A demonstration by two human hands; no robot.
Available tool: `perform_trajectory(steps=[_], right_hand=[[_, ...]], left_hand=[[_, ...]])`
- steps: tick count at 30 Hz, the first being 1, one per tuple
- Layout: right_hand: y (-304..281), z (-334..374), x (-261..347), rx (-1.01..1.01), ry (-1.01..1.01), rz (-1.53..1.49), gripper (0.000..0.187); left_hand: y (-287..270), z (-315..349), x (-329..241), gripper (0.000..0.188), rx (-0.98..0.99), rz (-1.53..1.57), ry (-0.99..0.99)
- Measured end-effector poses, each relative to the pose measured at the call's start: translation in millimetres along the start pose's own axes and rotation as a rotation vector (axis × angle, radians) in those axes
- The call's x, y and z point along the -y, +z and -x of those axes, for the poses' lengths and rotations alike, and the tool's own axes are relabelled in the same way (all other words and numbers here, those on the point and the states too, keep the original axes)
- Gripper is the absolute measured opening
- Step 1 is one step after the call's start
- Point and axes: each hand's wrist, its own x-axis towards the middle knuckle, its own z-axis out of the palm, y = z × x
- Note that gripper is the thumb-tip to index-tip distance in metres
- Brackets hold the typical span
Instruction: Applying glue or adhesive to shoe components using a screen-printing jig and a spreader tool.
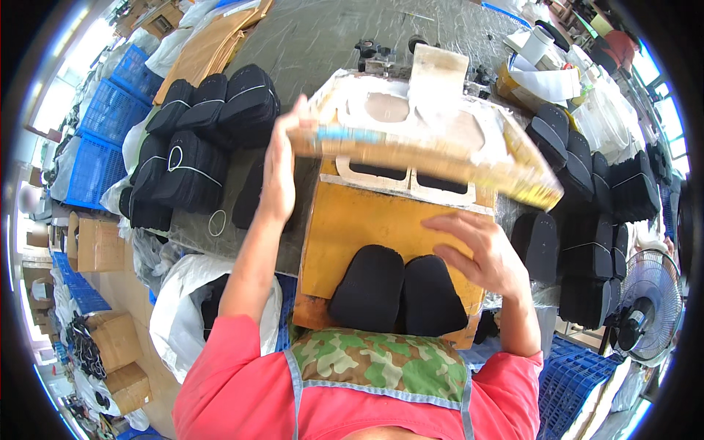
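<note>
My left hand (280,165) grips the left end of a raised, tilted wooden screen frame (411,155), white-smeared inside with cut-out shapes. The frame is slightly blurred. Beneath it lies an orange-yellow board (352,220) with pale rounded outlines (447,187) around dark pieces toward its far side. Two black insole-shaped pads, a left one (368,290) and a right one (434,297), lie side by side at the board's near edge. Above the right pad my right hand (480,249) hangs with fingers apart, holding nothing.
Tied stacks of black pads (194,165) stand left of the board, and more stacks (587,249) on the right. A white sack (183,315) hangs below the table at left. A fan (645,312) and a blue crate (576,378) stand at right. Clamps (378,55) sit behind the frame.
</note>
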Motion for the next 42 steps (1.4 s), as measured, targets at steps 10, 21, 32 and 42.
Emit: perform_trajectory(steps=[10, 21, 32, 42], right_hand=[[-25.2, -148.1, -158.7, -0.549, 0.007, 0.779, 0.045], [48.6, -107.3, -71.6, -0.201, -0.047, 0.350, 0.019], [66.6, -137.9, -86.7, -0.287, -0.096, 0.406, 0.022], [-25.1, -104.8, -165.5, -0.438, 0.191, 0.636, 0.025]], left_hand=[[25.0, 80.9, 61.1, 0.008, 0.058, -0.108, -0.334], [13.3, 89.4, 53.5, 0.007, 0.023, -0.174, -0.327], [17.3, 90.1, 56.0, 0.008, 0.027, -0.156, -0.316], [22.3, 83.6, 66.7, 0.007, 0.052, -0.118, -0.291]])
